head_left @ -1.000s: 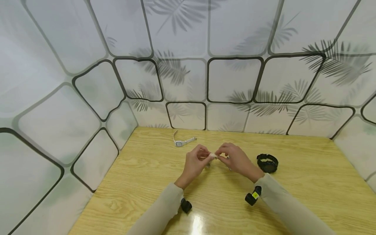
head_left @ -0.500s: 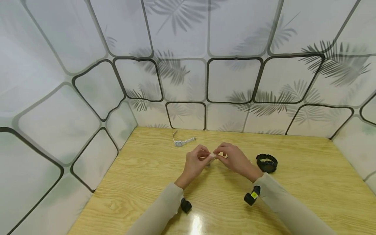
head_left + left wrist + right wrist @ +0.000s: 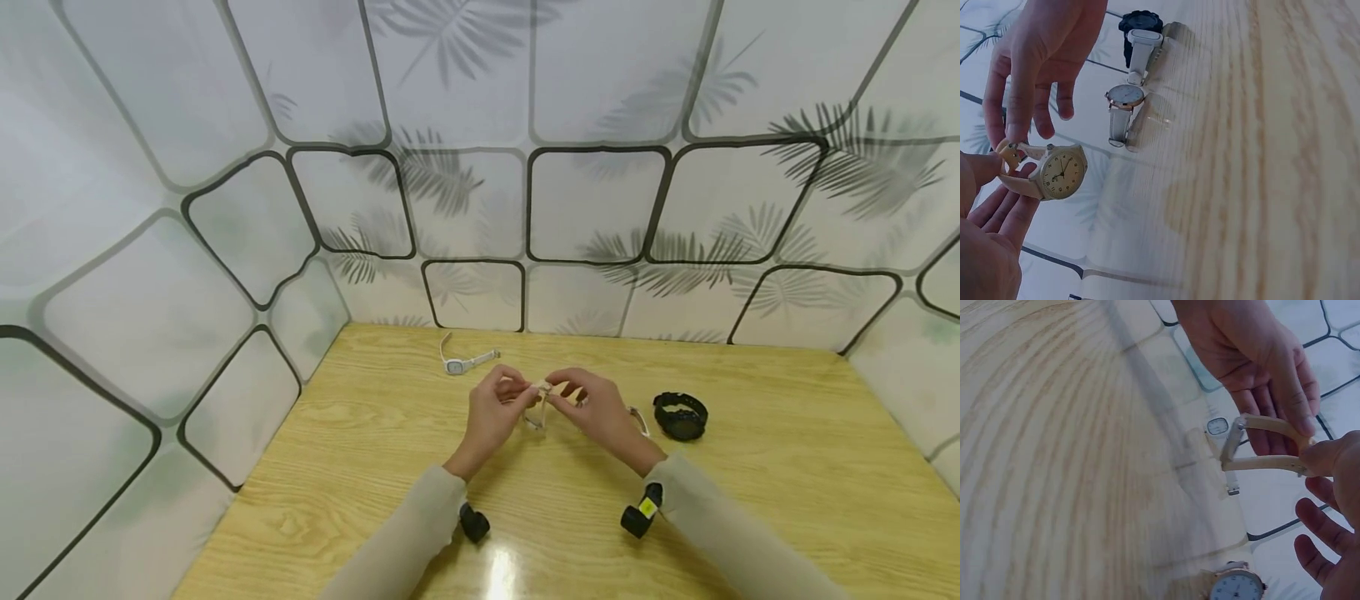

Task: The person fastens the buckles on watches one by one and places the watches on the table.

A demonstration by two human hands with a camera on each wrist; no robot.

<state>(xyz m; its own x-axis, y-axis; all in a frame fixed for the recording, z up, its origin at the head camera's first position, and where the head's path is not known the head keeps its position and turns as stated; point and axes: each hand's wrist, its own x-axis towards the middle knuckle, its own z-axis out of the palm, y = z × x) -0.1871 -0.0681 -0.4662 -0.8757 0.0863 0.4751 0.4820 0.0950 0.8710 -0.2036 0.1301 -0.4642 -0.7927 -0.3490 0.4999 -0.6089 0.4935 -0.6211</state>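
Note:
A cream wristwatch (image 3: 1064,172) with a round, numbered face hangs by its strap between both hands. My left hand (image 3: 491,417) pinches one side of the strap's closed end between thumb and fingers. Opposite it, my right hand (image 3: 603,414) pinches the same end of the strap. In the right wrist view the strap (image 3: 1266,464) forms a loop, with the watch case seen edge-on at the far end from the fingertips. The fingers partly cover where the strap ends meet, so how they are joined cannot be made out.
On the wooden table (image 3: 360,433), a white square-faced watch (image 3: 455,366) lies at the back left. A black watch (image 3: 680,417) sits to the right. Near it, a watch with a pale strap (image 3: 639,421) is partly behind my right hand; its round face (image 3: 1125,95) has a rose-gold rim.
Both hands have shifted slightly, raising the strap end, and the cream watch now shows hanging below the fingers. More of the pale-strapped watch shows beside my right wrist.

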